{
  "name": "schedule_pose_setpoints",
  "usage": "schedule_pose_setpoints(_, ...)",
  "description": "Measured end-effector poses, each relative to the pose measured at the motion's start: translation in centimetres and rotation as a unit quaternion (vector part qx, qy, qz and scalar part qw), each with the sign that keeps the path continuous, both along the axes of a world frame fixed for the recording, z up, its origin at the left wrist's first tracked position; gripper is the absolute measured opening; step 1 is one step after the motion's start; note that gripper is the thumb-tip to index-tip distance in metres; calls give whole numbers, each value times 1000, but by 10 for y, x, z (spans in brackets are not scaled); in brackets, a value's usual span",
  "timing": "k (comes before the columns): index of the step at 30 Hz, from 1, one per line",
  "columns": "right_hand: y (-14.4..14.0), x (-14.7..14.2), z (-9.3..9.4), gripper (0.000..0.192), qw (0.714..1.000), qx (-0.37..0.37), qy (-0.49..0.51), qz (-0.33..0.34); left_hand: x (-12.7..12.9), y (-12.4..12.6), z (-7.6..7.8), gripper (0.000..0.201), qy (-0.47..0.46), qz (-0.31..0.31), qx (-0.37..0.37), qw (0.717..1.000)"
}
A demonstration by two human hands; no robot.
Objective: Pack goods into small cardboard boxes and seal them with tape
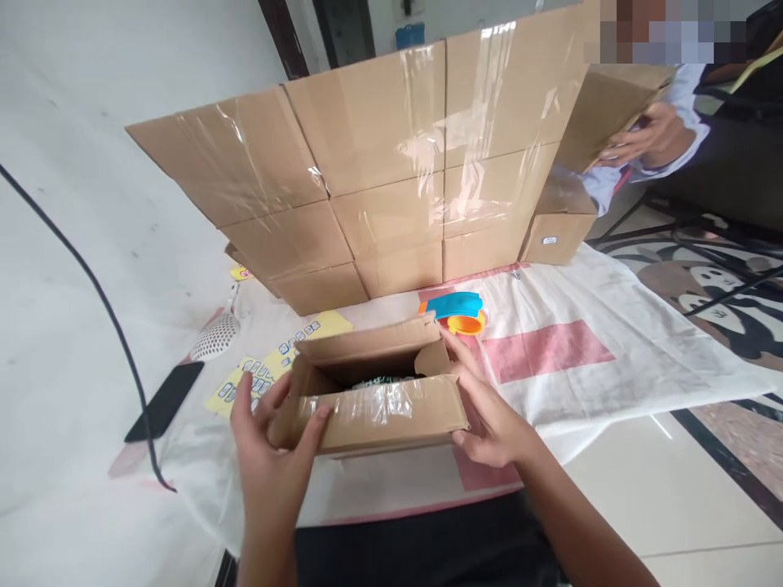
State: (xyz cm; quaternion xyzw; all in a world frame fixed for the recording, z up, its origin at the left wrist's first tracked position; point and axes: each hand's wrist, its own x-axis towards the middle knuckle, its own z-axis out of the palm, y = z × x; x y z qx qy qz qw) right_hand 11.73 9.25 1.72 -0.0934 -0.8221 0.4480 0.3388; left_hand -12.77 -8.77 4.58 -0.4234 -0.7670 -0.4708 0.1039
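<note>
- Two hands hold one small cardboard box (373, 391), which sits on the white and pink cloth (550, 359) just in front of the person's lap, with its top flaps standing open.
- The left hand (269, 456) grips the left end of the box: its thumb presses on the taped front flap and its fingers wrap around the corner, so the hand is closed on the cardboard.
- The right hand (489, 416) supports the right end of the box, with the fingers spread along the side and one fingertip up at the small inner flap; I judge that this steadies the box while the flaps are handled.
- Behind the box stands a wall of stacked, taped cartons (379, 163), probably piled there so that the space near the box stays free for working.
- A blue and orange tape dispenser (456, 314) lies just behind the box, near its right corner, within easy reach.
- To the left of the box lie yellow label sheets (263, 371), a black phone (165, 401) and a white perforated object (215, 336); a black cable (91, 281) runs further to the left.
- Far behind the box on the right, another person's hand (642, 134) holds a separate carton (605, 106).
- Inside the box only a little dark green content shows; what it is I cannot tell.
- The front flap hides most of the inside, and the printing on the label sheets is too small to read.
</note>
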Motion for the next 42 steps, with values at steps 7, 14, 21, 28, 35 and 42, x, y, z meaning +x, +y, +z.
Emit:
schedule_pose_setpoints(7,-1,-4,-15,91,999,-14,48,-10,-26,-17,-30,50,187,-180,-92,961)
schedule_pose_setpoints(14,34,-3,-19,57,942,-263,-61,-200,-44,-9,-24,61,234,-194,-90,948)
schedule_pose_setpoints(21,82,-33,-21,36,900,-364,-119,-210,-81,21,-32,54,271,-136,-70,950)
schedule_pose_setpoints(28,124,-72,-14,20,832,-508,-63,-215,-69,37,-24,55,324,-30,-40,945)
schedule_pose_setpoints(35,134,-59,7,18,799,-581,-21,-156,-1,28,-20,39,376,-61,45,923)
schedule_pose_setpoints(42,79,6,54,35,729,-676,102,-21,77,82,-10,23,312,-155,87,933)
